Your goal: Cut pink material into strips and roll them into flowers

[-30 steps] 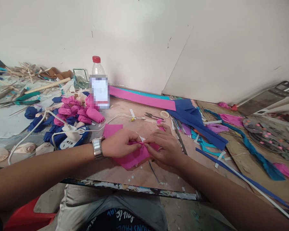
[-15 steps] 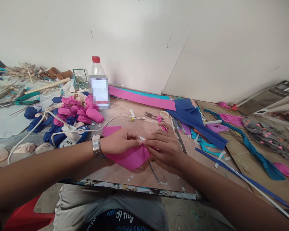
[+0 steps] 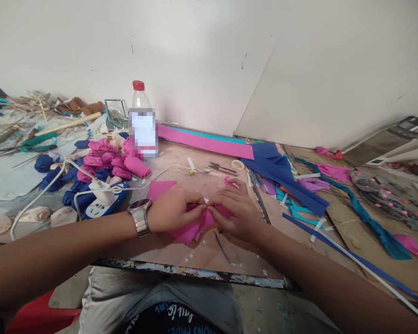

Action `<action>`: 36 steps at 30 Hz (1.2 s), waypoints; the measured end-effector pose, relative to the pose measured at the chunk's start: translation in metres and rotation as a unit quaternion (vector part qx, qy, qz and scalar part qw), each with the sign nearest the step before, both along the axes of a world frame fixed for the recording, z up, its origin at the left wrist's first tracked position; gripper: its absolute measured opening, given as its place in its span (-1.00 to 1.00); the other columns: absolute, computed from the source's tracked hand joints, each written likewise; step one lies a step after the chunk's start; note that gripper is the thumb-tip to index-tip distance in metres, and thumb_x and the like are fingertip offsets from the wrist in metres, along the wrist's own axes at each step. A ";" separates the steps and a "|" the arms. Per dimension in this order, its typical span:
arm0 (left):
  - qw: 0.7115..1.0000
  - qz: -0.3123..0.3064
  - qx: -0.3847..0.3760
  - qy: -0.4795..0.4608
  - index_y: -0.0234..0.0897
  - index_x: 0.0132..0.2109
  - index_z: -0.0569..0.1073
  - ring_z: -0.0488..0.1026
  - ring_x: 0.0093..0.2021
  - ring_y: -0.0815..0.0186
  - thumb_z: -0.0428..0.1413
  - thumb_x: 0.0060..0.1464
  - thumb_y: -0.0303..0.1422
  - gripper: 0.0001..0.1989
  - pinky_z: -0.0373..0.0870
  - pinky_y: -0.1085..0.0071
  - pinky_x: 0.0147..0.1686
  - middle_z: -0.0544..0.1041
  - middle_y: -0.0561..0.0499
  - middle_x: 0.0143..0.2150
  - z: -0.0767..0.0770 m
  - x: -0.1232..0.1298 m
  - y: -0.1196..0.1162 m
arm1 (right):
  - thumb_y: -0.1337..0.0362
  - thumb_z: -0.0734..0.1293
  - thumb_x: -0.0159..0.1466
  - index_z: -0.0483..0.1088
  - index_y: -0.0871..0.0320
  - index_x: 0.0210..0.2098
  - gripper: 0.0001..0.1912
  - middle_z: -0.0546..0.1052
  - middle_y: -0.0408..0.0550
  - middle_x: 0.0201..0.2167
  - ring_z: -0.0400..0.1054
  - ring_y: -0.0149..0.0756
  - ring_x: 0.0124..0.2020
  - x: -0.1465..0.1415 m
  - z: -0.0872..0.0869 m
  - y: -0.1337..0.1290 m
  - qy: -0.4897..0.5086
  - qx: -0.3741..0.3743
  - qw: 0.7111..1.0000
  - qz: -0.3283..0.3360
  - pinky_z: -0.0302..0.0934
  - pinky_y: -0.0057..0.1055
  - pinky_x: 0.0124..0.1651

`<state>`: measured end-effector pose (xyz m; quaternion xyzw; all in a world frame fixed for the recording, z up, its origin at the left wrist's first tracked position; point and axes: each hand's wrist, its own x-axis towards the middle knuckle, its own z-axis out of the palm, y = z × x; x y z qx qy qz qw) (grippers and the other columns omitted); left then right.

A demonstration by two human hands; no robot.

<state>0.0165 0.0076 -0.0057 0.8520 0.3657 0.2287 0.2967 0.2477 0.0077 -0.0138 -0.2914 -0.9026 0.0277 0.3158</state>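
Both hands meet over the near middle of the table, pinching one piece of pink crepe paper (image 3: 190, 232). My left hand (image 3: 176, 208), with a metal-band watch on its wrist, is closed with thumb and forefinger on the paper's edge. Fingertip to fingertip with it, my right hand (image 3: 238, 213) pinches the same edge. The paper spreads out below the left hand, and one corner shows behind it. A small white bit peeks out between the fingertips; what it is I cannot tell. Just beyond the right hand lies a small pink scrap (image 3: 231, 181).
To the left are a blue-white power strip (image 3: 106, 202) with a white cable, and rolled paper flowers (image 3: 97, 160). A red-capped bottle (image 3: 139, 98) stands near the wall. Scissors (image 3: 223, 168), a tape ring (image 3: 237, 165) and blue paper strips (image 3: 275, 167) lie beyond and right.
My left hand has turned, bringing the watch face into view. The fingertips of both hands have shifted together along the pink paper, and its lower part has folded up somewhat.
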 end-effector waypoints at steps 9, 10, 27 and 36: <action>0.968 -0.006 0.216 0.127 -0.23 -0.22 0.55 0.49 -0.39 0.32 -0.04 0.44 -0.31 -0.69 0.16 0.37 -0.41 0.62 0.01 -0.38 -0.010 0.001 -0.004 | 0.37 0.28 0.42 0.34 0.06 -0.20 -0.93 0.60 -0.13 -0.29 0.44 -0.22 -0.18 -0.003 -0.003 -0.001 -0.020 -0.014 1.000 -0.012 -0.02 -0.06 0.26; 0.964 -0.014 0.229 0.135 -0.24 -0.22 0.55 0.49 -0.38 0.31 -0.06 0.45 -0.31 -0.67 0.17 0.37 -0.40 0.62 0.00 -0.37 -0.011 0.001 -0.004 | 0.37 0.27 0.42 0.33 0.06 -0.21 -0.92 0.60 -0.12 -0.28 0.43 -0.21 -0.18 -0.003 -0.003 -0.001 -0.022 -0.019 1.000 -0.011 -0.02 -0.06 0.26; 0.976 -0.007 0.152 0.156 -0.22 -0.10 0.58 0.57 -0.31 0.25 -0.02 0.48 -0.23 -0.69 0.21 0.37 -0.36 0.69 -0.03 -0.26 -0.010 0.002 -0.005 | 0.36 0.24 0.36 0.29 0.06 -0.24 -0.93 0.57 -0.09 -0.29 0.41 -0.15 -0.14 -0.001 -0.001 -0.002 -0.024 -0.072 0.997 -0.007 0.00 -0.01 0.21; 0.999 -0.007 0.010 0.038 -0.25 -0.25 0.61 0.42 -0.46 0.36 0.07 0.42 -0.20 -0.67 0.10 0.40 -0.40 0.61 0.04 -0.43 -0.005 0.003 -0.002 | 0.32 0.30 0.36 0.35 0.06 -0.22 -0.97 0.57 -0.12 -0.31 0.43 -0.17 -0.15 0.001 0.001 -0.002 -0.003 -0.092 0.996 0.007 -0.02 -0.01 0.24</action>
